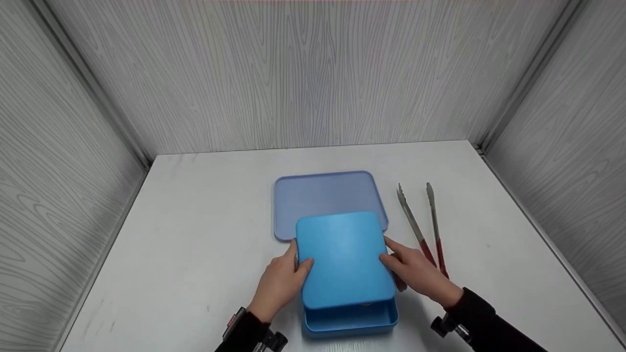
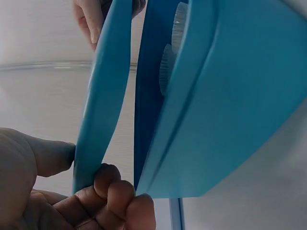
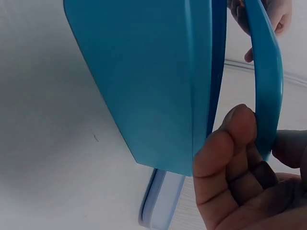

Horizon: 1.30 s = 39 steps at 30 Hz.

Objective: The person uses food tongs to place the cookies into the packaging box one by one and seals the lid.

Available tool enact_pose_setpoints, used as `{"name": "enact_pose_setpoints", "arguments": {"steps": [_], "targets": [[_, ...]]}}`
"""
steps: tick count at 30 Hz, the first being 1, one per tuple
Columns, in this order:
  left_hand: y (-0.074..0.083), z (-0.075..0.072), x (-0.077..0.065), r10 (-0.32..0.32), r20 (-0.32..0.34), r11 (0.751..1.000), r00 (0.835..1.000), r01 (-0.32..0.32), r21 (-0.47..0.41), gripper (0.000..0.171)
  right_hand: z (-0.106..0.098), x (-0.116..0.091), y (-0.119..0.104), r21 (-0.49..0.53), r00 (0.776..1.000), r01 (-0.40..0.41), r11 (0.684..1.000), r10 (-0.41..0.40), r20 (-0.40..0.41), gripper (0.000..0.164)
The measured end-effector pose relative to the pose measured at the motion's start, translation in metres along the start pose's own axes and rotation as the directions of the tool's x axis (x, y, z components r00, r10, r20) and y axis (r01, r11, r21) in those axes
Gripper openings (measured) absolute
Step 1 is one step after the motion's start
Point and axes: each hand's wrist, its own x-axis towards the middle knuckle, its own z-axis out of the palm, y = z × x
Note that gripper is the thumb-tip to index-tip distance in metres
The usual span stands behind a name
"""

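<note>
A blue lid [image 1: 345, 259] is held above a deep blue box [image 1: 349, 331], with a gap between them in both wrist views. My left hand [image 1: 282, 283] pinches the lid's left edge between thumb and fingers. On the opposite edge, my right hand [image 1: 420, 274] grips it the same way. In the head view the lid covers most of the box, leaving its near end uncovered. Inside the box, the left wrist view shows pale, ridged, rounded pieces [image 2: 167, 69]; the lid hides the rest. Fingertips of both hands are close to the box's rim.
A flat lavender-blue tray [image 1: 323, 193] lies behind the box, partly covered by the lid in view. Metal tongs [image 1: 415, 225] with red handles lie spread to the right, near my right hand. Grey wood-grain panels [image 1: 303, 73] enclose the white table [image 1: 195, 244] at the back and sides.
</note>
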Motion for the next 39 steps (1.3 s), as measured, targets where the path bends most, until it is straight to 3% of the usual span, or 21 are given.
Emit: {"name": "enact_pose_setpoints", "arguments": {"steps": [7, 15, 22, 30, 39], "targets": [[-0.001, 0.011, -0.004, -0.104, 0.029, 0.992, 0.994, 0.101, 0.078, 0.077, 0.006, -0.002, 0.005, -0.099, 0.999, -0.002, 0.995, 0.006, 0.035, 0.065], [0.0, 0.016, -0.006, -0.137, 0.058, 0.988, 0.989, 0.132, 0.078, 0.078, 0.008, -0.005, 0.007, -0.174, 0.999, -0.005, 0.985, 0.013, 0.045, 0.061], [0.001, 0.016, -0.006, -0.179, 0.092, 0.982, 0.98, 0.172, 0.072, 0.08, 0.009, -0.007, 0.008, -0.171, 0.998, -0.018, 0.985, 0.028, 0.056, 0.059], [-0.001, 0.017, -0.007, -0.192, 0.123, 0.981, 0.974, 0.187, 0.055, 0.079, 0.012, -0.009, 0.01, -0.177, 0.998, -0.031, 0.984, 0.04, 0.048, 0.061], [-0.005, 0.017, -0.012, -0.141, 0.115, 0.989, 0.983, 0.135, 0.058, 0.077, 0.015, -0.013, 0.008, -0.238, 1.0, -0.011, 0.971, 0.014, 0.011, 0.065]]}}
